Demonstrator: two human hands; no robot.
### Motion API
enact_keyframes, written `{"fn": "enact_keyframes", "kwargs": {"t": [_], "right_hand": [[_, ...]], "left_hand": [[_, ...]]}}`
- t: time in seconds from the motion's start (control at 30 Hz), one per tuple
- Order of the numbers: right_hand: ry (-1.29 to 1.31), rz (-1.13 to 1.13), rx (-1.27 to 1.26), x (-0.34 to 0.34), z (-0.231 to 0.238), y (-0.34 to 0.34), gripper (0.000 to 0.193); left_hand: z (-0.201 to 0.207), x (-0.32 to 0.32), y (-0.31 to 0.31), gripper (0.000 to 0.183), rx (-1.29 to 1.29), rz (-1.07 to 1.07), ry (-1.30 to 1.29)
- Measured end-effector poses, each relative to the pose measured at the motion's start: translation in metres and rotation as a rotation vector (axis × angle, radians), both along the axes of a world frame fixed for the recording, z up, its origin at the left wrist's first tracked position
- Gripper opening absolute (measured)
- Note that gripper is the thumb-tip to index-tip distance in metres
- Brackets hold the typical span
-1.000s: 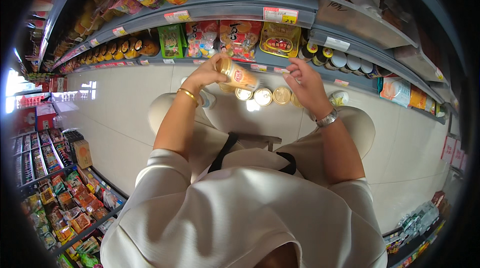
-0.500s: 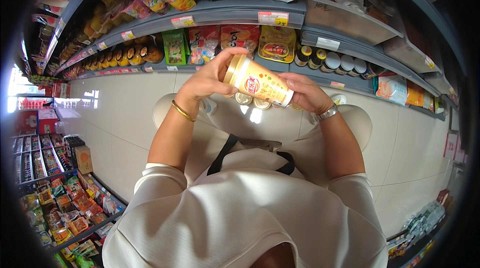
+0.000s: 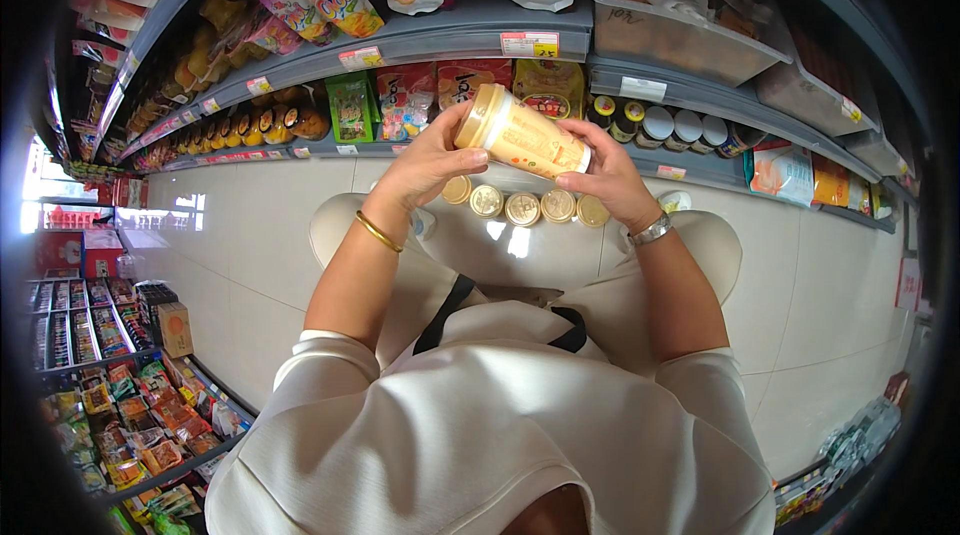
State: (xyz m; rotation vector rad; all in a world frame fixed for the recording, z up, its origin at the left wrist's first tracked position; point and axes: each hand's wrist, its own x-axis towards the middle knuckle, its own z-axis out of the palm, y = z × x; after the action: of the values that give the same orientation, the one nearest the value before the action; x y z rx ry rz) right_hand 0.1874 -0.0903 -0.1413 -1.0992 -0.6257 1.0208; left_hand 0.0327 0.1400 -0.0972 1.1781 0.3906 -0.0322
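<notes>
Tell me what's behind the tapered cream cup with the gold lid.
Beyond the tapered cream cup, parts of a red plastic bag and a yellow plastic pack show on the grey shelf. The cup covers some of both, and whatever else lies behind it cannot be seen.

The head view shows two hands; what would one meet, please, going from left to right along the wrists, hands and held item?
Gold bracelet, left hand, pale yellow cup, right hand, silver wristwatch.
</notes>
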Motion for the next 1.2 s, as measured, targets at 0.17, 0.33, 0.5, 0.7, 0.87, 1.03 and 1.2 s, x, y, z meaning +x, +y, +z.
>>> {"fn": "enact_keyframes", "kwargs": {"t": [0.17,0.33,0.5,0.7,0.87,1.03,1.2], "right_hand": [[-0.279,-0.108,-0.001,-0.003,0.001,0.001,0.074],[-0.989,-0.285,-0.049,-0.003,0.003,-0.001,0.073],[-1.120,-0.327,-0.050,-0.007,0.007,-0.002,0.074],[-0.155,-0.082,0.007,-0.008,0.009,-0.004,0.075],[-0.026,-0.077,0.145,-0.008,0.000,-0.002,0.071],[-0.383,-0.217,0.130,-0.009,-0.005,0.002,0.077],[-0.496,-0.217,0.197,-0.015,0.003,-0.001,0.074]], "left_hand": [[-0.002,0.003,-0.008,0.093,0.014,0.018,-0.077],[0.002,0.004,-0.010,0.096,0.081,0.030,-0.125],[0.007,0.002,-0.012,0.098,0.063,0.086,-0.106],[0.017,0.003,-0.009,0.100,0.190,0.029,-0.256],[0.010,0.007,-0.002,0.095,0.202,0.070,-0.215],[0.001,0.015,-0.026,0.086,0.296,0.300,-0.166],[0.054,0.019,-0.045,0.080,0.401,0.392,-0.327]]}}
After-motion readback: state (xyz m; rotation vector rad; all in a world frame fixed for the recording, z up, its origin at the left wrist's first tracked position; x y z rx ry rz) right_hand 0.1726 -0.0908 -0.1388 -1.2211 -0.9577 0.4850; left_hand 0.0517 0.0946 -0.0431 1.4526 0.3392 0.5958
